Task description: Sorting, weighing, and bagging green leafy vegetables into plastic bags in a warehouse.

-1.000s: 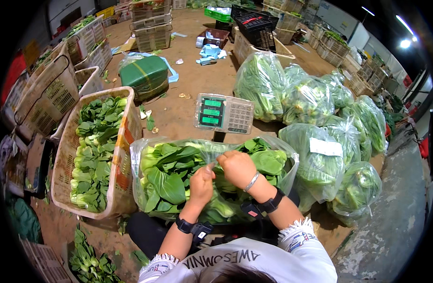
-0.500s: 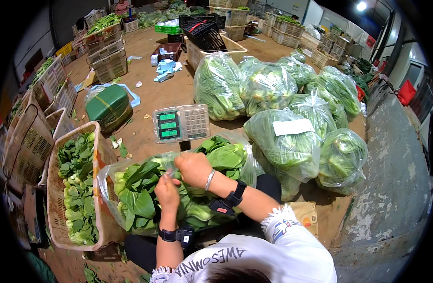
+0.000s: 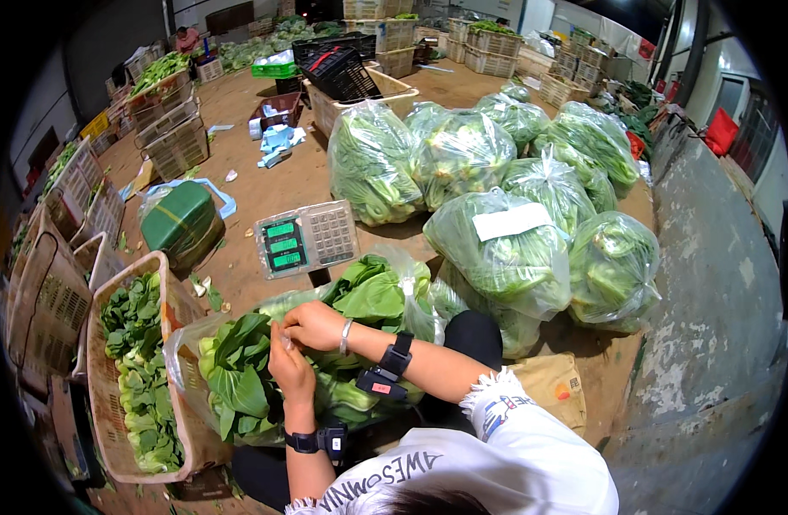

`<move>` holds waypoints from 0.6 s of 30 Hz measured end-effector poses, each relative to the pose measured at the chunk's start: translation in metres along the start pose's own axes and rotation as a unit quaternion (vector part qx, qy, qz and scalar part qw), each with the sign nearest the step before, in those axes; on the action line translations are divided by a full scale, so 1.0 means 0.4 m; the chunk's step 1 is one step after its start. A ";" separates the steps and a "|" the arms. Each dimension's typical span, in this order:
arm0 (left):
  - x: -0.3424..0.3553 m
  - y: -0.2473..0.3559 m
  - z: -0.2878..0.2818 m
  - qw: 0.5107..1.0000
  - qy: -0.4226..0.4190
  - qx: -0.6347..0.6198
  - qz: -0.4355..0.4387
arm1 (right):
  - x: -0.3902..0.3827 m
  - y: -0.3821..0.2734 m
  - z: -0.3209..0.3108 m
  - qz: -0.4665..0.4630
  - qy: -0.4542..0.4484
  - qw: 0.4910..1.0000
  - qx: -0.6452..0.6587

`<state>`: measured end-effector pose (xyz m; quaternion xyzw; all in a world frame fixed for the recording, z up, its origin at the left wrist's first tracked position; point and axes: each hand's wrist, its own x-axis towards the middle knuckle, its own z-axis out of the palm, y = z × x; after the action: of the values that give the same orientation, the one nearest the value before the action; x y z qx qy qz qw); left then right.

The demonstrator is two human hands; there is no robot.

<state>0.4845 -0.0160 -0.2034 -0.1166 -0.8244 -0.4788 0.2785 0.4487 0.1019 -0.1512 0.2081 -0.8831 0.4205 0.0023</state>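
Note:
A clear plastic bag [image 3: 184, 360] full of leafy bok choy [image 3: 239, 386] lies in front of me, its leaves spilling toward the left opening. More bok choy [image 3: 368, 292] fills its right end. Over the middle of the bag, my left hand [image 3: 291, 375] and my right hand [image 3: 315, 327] meet with fingers closed. Both pinch a bit of the bag's thin plastic film between them. My fingers partly cover the pinched film. Just beyond the bag stands a scale display [image 3: 306, 238] with a lit green screen and a keypad.
At the left, a tall plastic crate [image 3: 184, 421] holds rows of bok choy. Several tied bags of greens [image 3: 501, 257] are heaped on the right, beside a grey wall [image 3: 699, 309]. A green bundle [image 3: 184, 225] and a black crate [image 3: 338, 75] stand farther off.
My hands have shifted slightly left over the bag and come closer together, still pinching the film. The whole view has moved a little, sliding most things leftward.

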 end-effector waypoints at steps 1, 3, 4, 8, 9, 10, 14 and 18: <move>0.002 0.001 0.001 1.000 -0.004 -0.004 0.003 | 0.001 -0.005 -0.006 0.011 0.008 0.999 0.051; 0.008 0.018 0.008 0.999 -0.008 -0.025 -0.039 | 0.004 0.008 0.001 0.010 0.083 0.996 0.030; 0.013 0.011 0.011 0.971 -0.056 -0.151 -0.177 | 0.003 0.014 0.001 0.003 0.154 0.988 -0.006; 0.041 -0.064 -0.050 0.847 -0.148 -0.359 -0.363 | -0.102 -0.035 0.025 -0.036 0.173 0.973 -0.150; 0.043 -0.061 -0.051 0.838 -0.137 -0.364 -0.383 | -0.135 -0.033 0.031 -0.012 0.102 0.979 -0.175; 0.042 -0.050 -0.043 0.828 -0.127 -0.383 -0.389 | -0.151 -0.025 0.040 -0.010 0.048 0.976 -0.213; 0.013 0.003 -0.029 0.810 -0.099 -0.450 -0.361 | -0.126 -0.002 0.071 -0.014 0.069 0.971 -0.230; 0.000 0.023 -0.029 0.944 -0.058 -0.254 -0.202 | -0.100 -0.009 0.040 0.019 0.046 0.967 -0.250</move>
<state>0.4927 -0.0210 -0.1923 -0.0418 -0.6966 -0.7108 0.0884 0.4893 0.1025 -0.1659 0.1646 -0.9629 0.1956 0.0869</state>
